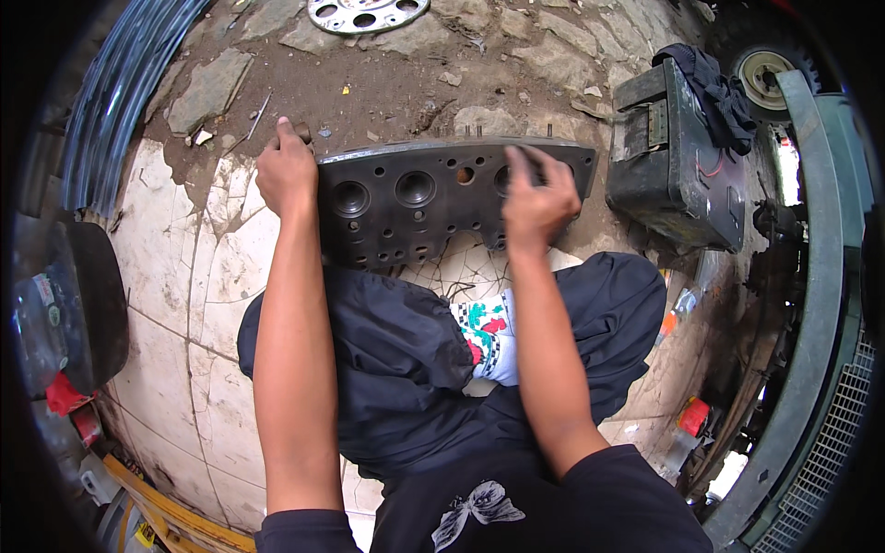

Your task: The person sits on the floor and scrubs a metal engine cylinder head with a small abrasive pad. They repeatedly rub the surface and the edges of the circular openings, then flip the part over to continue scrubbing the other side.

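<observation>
A dark metal engine cylinder head (441,221) stands before my folded legs, its flat face with round valves and many holes turned up toward me. My left hand (286,170) is closed at its left end, the fingers curled by the upper corner and partly hidden. Over the right part of that face is my right hand (541,198), its fingers bent and smeared by motion. Whether anything is between those fingers does not show. One round valve (415,189) lies between the hands, and the right hand partly covers another.
A black box (678,152) with a dark cloth (708,97) stands at the right. Beyond the cylinder head lies a round metal plate with holes (367,16). Curved metal strips (129,101) lie far left, above a black container (92,304). A grey-green vehicle part (802,369) borders the right.
</observation>
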Tool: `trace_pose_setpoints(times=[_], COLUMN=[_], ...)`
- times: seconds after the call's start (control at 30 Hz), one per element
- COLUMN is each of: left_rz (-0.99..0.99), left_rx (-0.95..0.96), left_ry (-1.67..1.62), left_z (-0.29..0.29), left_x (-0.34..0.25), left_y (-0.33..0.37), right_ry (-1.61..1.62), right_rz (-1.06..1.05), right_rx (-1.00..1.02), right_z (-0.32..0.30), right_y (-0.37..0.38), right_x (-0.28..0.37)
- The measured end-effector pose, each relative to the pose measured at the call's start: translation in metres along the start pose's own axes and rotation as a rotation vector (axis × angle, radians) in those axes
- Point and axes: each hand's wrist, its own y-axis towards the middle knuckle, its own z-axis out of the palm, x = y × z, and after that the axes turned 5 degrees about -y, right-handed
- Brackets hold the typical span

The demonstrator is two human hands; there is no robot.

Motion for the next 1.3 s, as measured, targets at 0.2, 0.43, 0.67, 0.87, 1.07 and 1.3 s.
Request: trace_pose_setpoints(times=[0.2, 0.43, 0.67, 0.87, 1.07, 1.3], left_rz=[0.132, 0.282, 0.452, 0.488, 0.757, 0.933], left_rx=[-0.077, -0.161, -0.324, -0.32, -0.37, -0.23], left_ry=[0.0, -0.041, 0.042, 0.151, 0.376, 0.606], left_z=[0.01, 0.008, 0.003, 0.002, 0.023, 0.125], left_x=[0.021, 0.014, 0.016, 0.01, 0.004, -0.043], left_y=[0.019, 0.011, 0.001, -0.01, -0.034, -0.138], right_ry=[0.125, 0.623, 0.962, 1.025, 0.864, 1.019], right_rz=[-0.189, 0.339, 0.595, 0.637, 0.557, 0.582], right_rx=[0.396, 0.426, 0.325, 0.323, 0.301, 0.128], right_z=[-0.035, -0.033, -0.031, -0.021, -0.019, -0.009], right_y=[0.025, 0.073, 0.082, 0.077, 0.07, 0.068], right_x=[-0.025, -0.087, -0.061, -0.069, -0.06, -0.065])
